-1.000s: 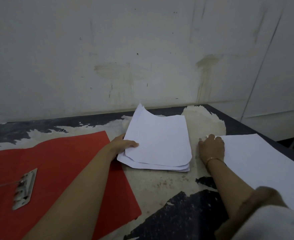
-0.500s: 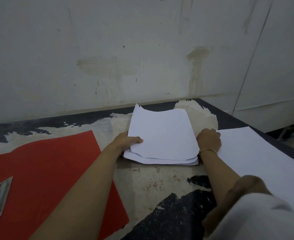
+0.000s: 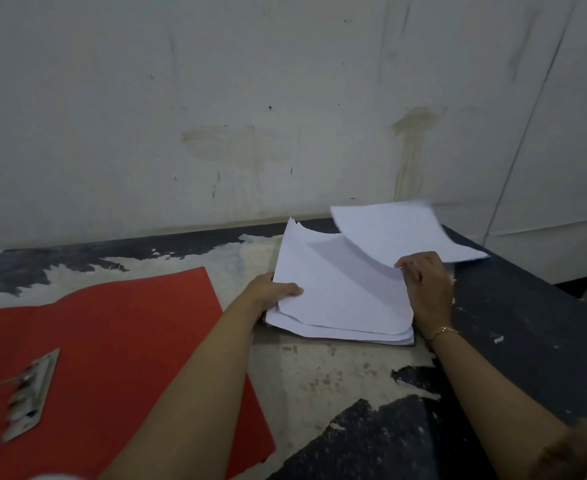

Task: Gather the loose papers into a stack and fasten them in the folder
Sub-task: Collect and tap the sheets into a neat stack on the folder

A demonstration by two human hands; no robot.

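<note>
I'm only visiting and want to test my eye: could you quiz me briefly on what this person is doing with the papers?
1. True or false: the folder lies open, left of the stack.
2. The left hand grips: A) the folder B) the stack C) nothing.
3. Fill in: the right hand pinches a single ___ lifted above the stack.

Key: 1 true; 2 B; 3 sheet.
</note>
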